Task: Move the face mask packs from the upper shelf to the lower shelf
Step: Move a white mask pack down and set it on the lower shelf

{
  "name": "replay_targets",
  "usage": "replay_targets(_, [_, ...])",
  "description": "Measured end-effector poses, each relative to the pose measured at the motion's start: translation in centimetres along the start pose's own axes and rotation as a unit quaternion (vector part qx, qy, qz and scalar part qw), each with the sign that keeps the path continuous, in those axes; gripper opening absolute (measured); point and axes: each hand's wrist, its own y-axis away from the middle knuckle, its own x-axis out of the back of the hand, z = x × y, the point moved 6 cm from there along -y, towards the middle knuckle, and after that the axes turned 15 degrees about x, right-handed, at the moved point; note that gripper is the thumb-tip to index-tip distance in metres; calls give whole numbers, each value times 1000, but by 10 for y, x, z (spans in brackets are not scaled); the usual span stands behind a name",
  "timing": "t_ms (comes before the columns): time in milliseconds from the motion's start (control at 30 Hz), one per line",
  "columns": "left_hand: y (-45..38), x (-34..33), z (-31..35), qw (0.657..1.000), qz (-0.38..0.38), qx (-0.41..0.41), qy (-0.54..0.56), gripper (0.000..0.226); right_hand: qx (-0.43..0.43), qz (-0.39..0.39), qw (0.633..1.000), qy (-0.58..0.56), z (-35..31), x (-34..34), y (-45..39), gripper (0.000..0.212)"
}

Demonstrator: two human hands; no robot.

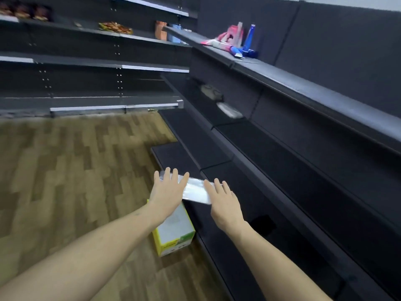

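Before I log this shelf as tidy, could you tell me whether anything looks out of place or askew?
Yes. A yellow-and-white box stands tilted on the wooden floor beside the shelving. On the top shelf, pink tubes and a blue bottle lie toppled. The face mask pack sits crooked under both open hands.

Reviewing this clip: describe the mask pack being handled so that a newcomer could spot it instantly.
Start at the dark shelving running along the right and follow its lowest shelf toward the camera. There, the left hand and right hand rest flat on a clear, whitish face mask pack. Unlike the yellow-edged box beneath, it is flat and translucent.
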Motion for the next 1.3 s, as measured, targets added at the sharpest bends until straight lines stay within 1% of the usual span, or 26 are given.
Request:
replay_targets(167, [-50, -36, -65, 999, -30, 20, 3, 89, 29, -9, 999, 12, -36, -12, -82, 68])
replay_targets(267, [-74, -60, -102, 998, -56, 38, 4, 93, 31, -23, 999, 3, -58, -27, -124, 67])
replay_targets(467, [-125, -85, -157, 997, -68, 42, -5, 93, 31, -34, 999, -16, -85, -47, -196, 68])
replay_targets(667, [-187, -104, -184, 997, -60, 57, 11, 79, 45, -29, 998, -9, -77, -62, -274, 72])
replay_targets(733, [-215, -110, -191, 995, -70, 70, 17, 76, 50, -19, 998, -15, -71, -68, -305, 74])
replay_targets(900, [-307, -124, -204, 992, -83, 87, 33, 87, 46, 37, 998, -21, -36, -77, -396, 72])
replay_targets(1067, [-412, -122, -195, 995, -69, 59, 38, 86, 40, 72, 996, -42, 14, -76, -483, 68])
replay_targets(1133, [-451, -120, -187, 997, -43, 43, 54, 87, 36, 78, 996, -30, 41, -74, -510, 67])
replay_targets(1300, [-529, -119, -150, 996, 2, -40, 83, 88, -36, 78, 996, -20, 118, -69, -535, 71])
